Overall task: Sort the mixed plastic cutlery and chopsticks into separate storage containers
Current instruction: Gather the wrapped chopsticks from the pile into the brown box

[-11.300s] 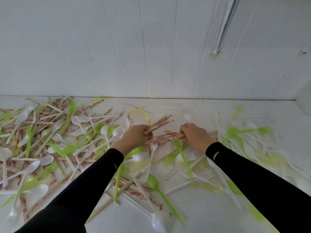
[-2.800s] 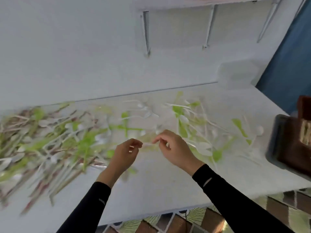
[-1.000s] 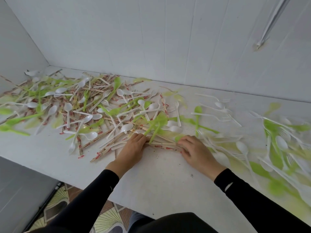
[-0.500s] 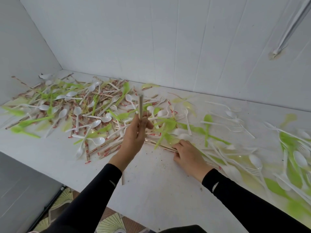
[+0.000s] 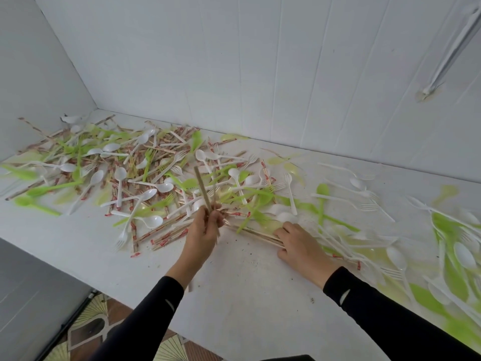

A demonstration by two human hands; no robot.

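Above the surface (image 5: 247, 282), pinching one upright chopstick (image 5: 201, 187) in fingers of the left hand (image 5: 204, 231); pressing straight fingers of the right hand (image 5: 299, 244) onto a chopstick bundle (image 5: 256, 234), count unclear.

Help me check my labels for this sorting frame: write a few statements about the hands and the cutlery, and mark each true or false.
1. The left hand holds a bare chopstick pointing upward. True.
2. The right hand is lifted well clear of the table. False: it is down at the table, its fingers on chopsticks lying flat.
3. The loose cutlery includes white spoons and green spoons. True.
4. A storage container stands on the table between the two hands. False: only bare table lies between them, and no container shows anywhere in this view.
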